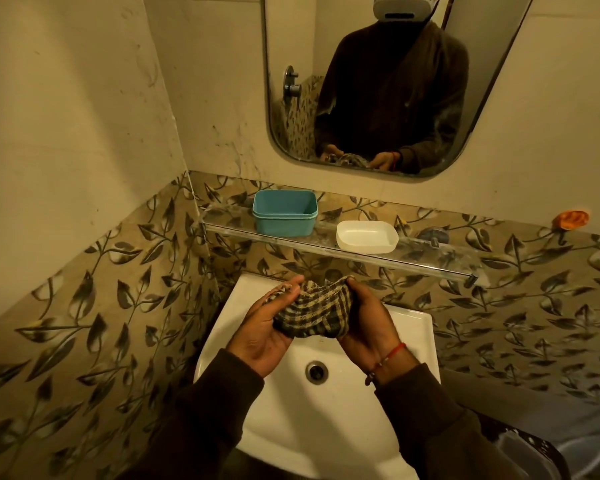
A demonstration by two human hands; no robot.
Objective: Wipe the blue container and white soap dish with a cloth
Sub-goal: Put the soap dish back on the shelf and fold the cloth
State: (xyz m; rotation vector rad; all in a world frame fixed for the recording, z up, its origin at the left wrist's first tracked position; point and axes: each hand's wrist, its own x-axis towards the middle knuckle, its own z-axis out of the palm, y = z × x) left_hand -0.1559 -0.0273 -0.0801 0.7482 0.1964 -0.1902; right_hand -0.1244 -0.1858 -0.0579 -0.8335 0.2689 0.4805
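A checked cloth [314,311] is bunched between both hands over the white sink [326,427]. My left hand [267,336] grips its left side, palm up. My right hand [369,323], with a red thread at the wrist, grips its right side. On the glass shelf [430,263] above, the blue container [284,213] stands open and empty at the left. The white soap dish [367,236] sits to its right, also empty. Both are apart from my hands.
A mirror [395,81] hangs above the shelf and reflects a person in dark clothes. Leaf-patterned tiles cover the lower walls. An orange holder [571,219] is stuck on the wall at right. The sink drain [316,371] lies below my hands.
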